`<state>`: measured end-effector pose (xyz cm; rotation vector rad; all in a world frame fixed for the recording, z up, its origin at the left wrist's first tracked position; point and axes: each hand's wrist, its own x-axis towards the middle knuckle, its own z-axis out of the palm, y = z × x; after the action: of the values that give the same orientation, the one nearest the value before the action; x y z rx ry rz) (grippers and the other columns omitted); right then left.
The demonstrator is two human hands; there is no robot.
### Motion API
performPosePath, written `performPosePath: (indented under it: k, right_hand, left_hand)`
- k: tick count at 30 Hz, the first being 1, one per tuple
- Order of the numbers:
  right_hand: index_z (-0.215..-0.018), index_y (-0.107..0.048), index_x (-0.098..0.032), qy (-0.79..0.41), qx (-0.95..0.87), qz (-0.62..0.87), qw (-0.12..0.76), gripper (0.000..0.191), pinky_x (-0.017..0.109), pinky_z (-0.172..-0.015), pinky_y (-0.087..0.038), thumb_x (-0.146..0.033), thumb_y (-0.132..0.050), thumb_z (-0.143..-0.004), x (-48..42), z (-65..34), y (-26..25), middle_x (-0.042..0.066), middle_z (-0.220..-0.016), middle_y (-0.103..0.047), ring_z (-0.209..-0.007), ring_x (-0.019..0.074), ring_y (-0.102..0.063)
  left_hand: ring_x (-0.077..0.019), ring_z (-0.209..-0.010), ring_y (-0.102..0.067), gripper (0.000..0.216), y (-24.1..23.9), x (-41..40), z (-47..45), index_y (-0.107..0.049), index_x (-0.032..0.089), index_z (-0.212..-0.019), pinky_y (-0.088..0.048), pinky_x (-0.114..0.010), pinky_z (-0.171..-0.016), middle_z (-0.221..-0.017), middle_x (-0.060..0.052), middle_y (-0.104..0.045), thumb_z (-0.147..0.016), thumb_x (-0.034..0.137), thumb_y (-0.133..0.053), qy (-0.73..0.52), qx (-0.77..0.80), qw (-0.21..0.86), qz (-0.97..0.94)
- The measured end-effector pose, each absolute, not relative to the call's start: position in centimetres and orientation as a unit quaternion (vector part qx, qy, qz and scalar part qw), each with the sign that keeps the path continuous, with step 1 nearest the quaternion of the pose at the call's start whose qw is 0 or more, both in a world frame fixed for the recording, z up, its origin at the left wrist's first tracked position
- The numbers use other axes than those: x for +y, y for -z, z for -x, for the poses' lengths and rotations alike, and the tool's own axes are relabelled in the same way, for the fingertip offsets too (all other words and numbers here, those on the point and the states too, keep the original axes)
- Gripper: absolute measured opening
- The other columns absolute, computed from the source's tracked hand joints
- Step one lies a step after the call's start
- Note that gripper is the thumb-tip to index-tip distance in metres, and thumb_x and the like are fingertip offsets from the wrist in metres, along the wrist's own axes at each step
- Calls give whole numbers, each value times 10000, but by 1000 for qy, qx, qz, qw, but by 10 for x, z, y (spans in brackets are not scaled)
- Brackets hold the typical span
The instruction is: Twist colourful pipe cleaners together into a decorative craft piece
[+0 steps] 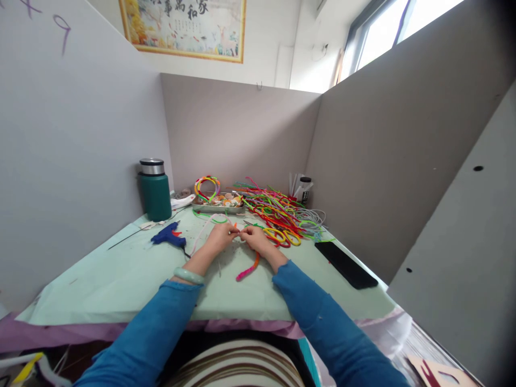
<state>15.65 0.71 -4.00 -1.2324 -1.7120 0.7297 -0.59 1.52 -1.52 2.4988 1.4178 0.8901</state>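
Pink-and-orange pipe cleaner (249,269) trailed from the right hand (255,240); the left hand (223,235) pinched its tip too. Loose pinching risked untwisting near the glue gun (168,236).

I see a green flask (155,189) at left-centre, a blue glue gun (168,236) below it, a black phone (345,264) at right, and a framed picture (183,27) up top.
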Motion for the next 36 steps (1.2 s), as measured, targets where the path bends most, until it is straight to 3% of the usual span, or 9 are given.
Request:
performPosePath:
  k: [7,26,31,36]
  right_hand:
    - [-683,-619,-155,-266,-697,503,436,159,223,-552,-346,-283,-525,-702,6,-155,38,-20,-560,-525,-566,120,-469]
    - [-676,-605,-158,-266,-700,470,467,189,215,-550,-349,-326,-568,-755,8,-158,39,-21,-603,-561,-569,106,-469]
    - [-663,-603,-160,-243,-709,471,465,175,220,-554,-343,-307,-563,-748,9,-158,39,-18,-620,-572,-586,111,-477]
    - [-675,-602,-162,-234,-711,469,469,163,223,-569,-348,-294,-542,-749,7,-157,38,-16,-635,-571,-614,119,-493]
  left_hand:
    - [-186,-775,-602,217,16,16,6,-773,164,-850,-416,-262,-725,-810,-82,-709,-807,229,-571,-272,477,35,-835]
    - [-170,-777,-588,190,12,12,4,-765,158,-834,-406,-245,-734,-886,-85,-700,-797,257,-608,-306,488,53,-815]
    - [-154,-683,-558,242,11,10,4,-754,139,-822,-362,-237,-642,-754,-60,-700,-812,278,-557,-292,500,103,-808]
    - [-122,-570,-478,247,9,10,4,-707,129,-683,-314,-236,-571,-587,-11,-601,-785,279,-540,-293,515,165,-788]
